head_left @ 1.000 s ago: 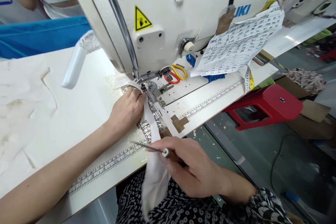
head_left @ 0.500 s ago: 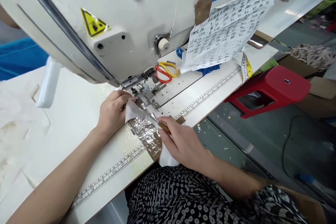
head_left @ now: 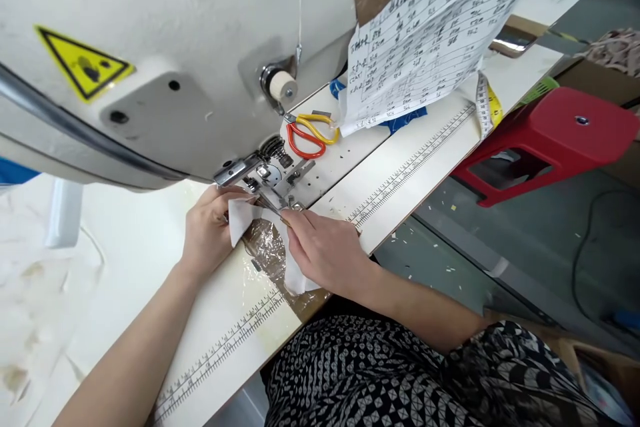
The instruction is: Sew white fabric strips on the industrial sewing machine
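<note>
At the sewing machine's presser foot [head_left: 290, 200], my left hand [head_left: 207, 223] pinches one end of a white fabric piece [head_left: 241, 219], fingertips partly hidden under the machine head. My right hand [head_left: 327, 250] is closed just right of the foot, around a slim metal tool [head_left: 270, 204]. Its brown handle is covered by the fingers now. The fabric runs across between both hands and hangs down beside the right palm. Under it, shiny brown tape [head_left: 267, 247] covers part of the table.
Red-and-yellow-handled thread snips [head_left: 313, 135] lie behind the foot. A handwritten sheet [head_left: 425, 47] hangs from the machine head [head_left: 210, 27]. Rulers [head_left: 215, 353] run along the table's front edge. A tape measure [head_left: 487, 107] hangs at right near a red stool [head_left: 565, 127].
The view has moved closer to the machine. My right hand has shifted nearer the presser foot, and the tool's brown handle no longer shows. My left hand still pinches the fabric.
</note>
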`<action>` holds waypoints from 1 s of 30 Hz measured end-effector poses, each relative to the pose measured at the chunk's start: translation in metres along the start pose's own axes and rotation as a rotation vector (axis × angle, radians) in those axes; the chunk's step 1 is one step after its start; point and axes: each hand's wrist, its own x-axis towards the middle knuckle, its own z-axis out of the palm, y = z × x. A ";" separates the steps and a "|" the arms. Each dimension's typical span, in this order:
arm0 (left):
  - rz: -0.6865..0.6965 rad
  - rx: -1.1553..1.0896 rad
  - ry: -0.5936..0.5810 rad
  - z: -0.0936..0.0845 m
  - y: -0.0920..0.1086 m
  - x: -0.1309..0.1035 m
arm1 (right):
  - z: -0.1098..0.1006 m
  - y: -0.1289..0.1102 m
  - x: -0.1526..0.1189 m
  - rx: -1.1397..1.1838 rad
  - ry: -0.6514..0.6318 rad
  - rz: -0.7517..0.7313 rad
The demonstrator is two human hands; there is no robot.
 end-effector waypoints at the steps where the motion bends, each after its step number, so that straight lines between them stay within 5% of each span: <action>1: 0.010 0.002 0.004 0.001 0.000 0.000 | 0.001 0.000 0.000 0.000 0.008 0.000; 30: 0.020 0.101 -0.029 0.003 0.003 0.001 | -0.001 0.000 0.003 -0.052 -0.029 -0.019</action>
